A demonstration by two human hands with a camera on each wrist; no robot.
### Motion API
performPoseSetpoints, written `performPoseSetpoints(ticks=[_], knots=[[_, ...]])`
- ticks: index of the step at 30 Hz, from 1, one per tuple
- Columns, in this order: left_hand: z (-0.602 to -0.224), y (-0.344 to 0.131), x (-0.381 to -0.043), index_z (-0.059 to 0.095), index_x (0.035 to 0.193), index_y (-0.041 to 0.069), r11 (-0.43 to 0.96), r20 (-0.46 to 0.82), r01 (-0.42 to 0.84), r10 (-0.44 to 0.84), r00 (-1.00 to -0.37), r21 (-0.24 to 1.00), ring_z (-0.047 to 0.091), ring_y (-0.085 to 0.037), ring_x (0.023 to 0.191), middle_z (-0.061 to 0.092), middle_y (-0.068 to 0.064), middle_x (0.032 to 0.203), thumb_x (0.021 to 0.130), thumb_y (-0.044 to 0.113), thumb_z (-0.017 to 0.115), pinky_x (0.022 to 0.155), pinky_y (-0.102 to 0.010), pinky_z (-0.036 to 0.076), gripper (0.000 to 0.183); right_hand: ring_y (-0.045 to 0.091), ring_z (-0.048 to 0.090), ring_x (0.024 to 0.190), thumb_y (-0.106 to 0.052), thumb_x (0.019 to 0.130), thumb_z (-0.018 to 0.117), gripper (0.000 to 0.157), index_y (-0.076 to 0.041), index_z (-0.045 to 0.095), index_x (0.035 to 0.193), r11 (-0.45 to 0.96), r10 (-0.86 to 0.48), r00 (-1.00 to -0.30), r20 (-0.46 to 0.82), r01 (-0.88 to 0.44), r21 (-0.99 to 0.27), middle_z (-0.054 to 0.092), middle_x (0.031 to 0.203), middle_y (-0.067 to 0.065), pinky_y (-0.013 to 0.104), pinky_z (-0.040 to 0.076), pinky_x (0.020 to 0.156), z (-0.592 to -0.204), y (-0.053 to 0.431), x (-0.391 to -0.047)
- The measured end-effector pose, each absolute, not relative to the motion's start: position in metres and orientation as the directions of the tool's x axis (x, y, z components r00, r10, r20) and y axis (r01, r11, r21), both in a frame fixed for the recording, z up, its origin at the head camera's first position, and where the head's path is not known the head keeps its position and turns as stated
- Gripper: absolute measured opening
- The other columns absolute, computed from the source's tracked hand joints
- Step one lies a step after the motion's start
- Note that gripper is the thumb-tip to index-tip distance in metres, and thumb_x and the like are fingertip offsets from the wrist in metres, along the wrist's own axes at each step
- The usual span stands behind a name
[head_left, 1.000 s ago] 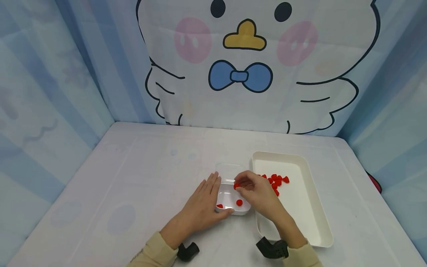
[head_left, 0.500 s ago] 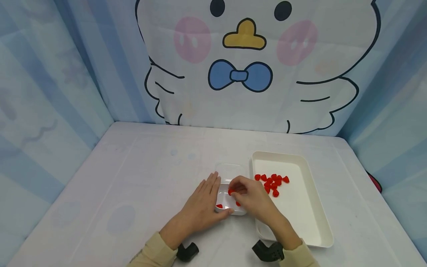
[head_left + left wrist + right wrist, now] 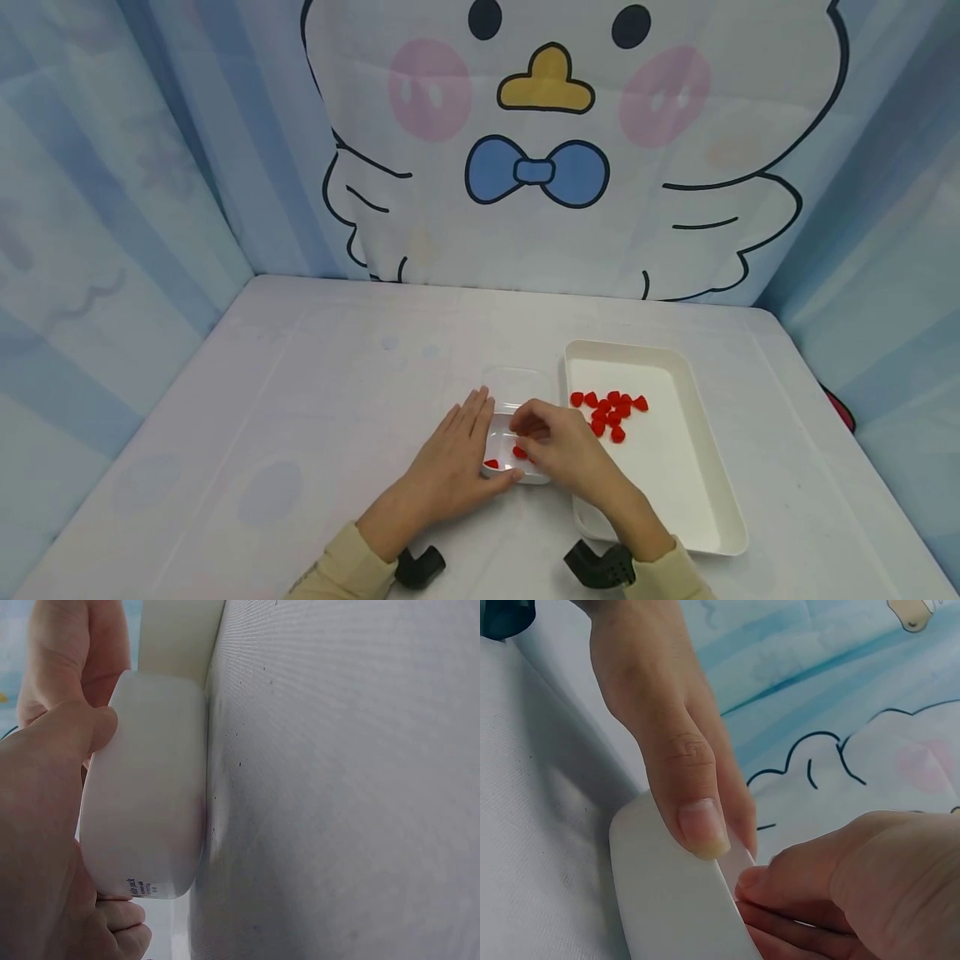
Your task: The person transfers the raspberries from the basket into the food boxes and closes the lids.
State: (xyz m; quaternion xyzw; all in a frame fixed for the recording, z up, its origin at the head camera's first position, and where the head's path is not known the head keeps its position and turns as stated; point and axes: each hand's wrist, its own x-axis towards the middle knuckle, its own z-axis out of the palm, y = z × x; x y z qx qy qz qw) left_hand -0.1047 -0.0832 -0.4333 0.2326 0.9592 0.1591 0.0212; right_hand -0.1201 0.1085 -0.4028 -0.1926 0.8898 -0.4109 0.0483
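A small white plastic box [image 3: 534, 478] with its clear lid [image 3: 517, 382] folded back stands mid-table. My left hand [image 3: 442, 471] lies along its left side with fingers straight, the thumb [image 3: 94, 727] against the near wall at the rim. Over the box's right part, my right hand [image 3: 573, 450] reaches in with bent fingers; thumb and index fingertips are close above a small red piece [image 3: 520, 452]. Another red piece [image 3: 491, 463] lies at the box's left near corner, and a third is mostly hidden by the right thumb. The right fingertips [image 3: 754, 881] dip inside the rim.
Right of the box stands a cream tray [image 3: 675, 500], its left edge close beside it. Several red pieces [image 3: 613, 412] lie bunched in its upper left part. A printed curtain [image 3: 540, 242] rises behind the table's far edge.
My right hand has moved left from the tray side to over the box, carrying a red piece, and let it go there. The piece now sits lower, beneath the fingertips. My left hand stays put.
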Motion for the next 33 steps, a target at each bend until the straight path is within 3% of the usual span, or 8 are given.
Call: performPoseSetpoints(ticks=[19,33], knots=[[-0.432,-0.08,-0.104,0.022,0.156,0.002,0.848,0.013,0.407,0.428,-0.904,0.339,0.018,-0.024,0.155,0.019,-0.012,0.166,0.089,0.068,0.054,0.124,-0.047,0.022,0.099,0.012,0.069,0.091,-0.004,0.087,0.073,0.02,-0.01,0.069,0.105,0.59,-0.31,-0.943,0.121,-0.29,-0.753,0.073,0.097,-0.002,0.029,0.06,0.085,-0.392,0.123,-0.123],[-0.433,-0.08,-0.104,0.022,0.156,0.003,0.848,0.012,0.392,0.415,-0.91,0.356,0.019,-0.025,0.154,0.02,-0.011,0.166,0.089,0.066,0.056,0.125,-0.046,0.022,0.098,0.015,0.068,0.093,-0.004,0.087,0.072,0.019,-0.009,0.069,0.105,0.616,-0.221,-0.953,0.205,-0.299,-0.729,0.073,0.099,0.0,0.027,0.058,0.08,-0.384,0.154,-0.126]])
